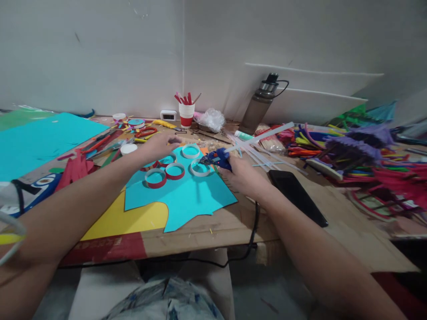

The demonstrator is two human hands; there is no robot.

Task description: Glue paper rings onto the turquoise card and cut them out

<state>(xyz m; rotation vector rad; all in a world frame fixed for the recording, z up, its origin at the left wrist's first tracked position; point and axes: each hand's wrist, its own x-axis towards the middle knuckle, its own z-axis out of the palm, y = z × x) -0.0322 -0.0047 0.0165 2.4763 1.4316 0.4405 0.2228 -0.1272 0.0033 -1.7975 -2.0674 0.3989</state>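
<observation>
My right hand (243, 174) is wrapped round a blue glue gun (218, 158) with a long clear glue stick in its back. The gun's nozzle is over a white paper ring (200, 168). My left hand (164, 144) hovers beyond the rings, fingers apart, holding nothing. Below it are several rings on a cut turquoise sheet (190, 200): a white one (191, 151) at the back, a red and white one (155, 178) at the front left, and another (175, 171) beside it.
A phone (296, 195) lies right of my right hand. Behind are a tilted bottle (256, 106), a paper cup (186, 114) and loose glue sticks (255, 155). Pipe cleaners (310, 138) are piled at the right. A black cable (255, 226) hangs over the front edge.
</observation>
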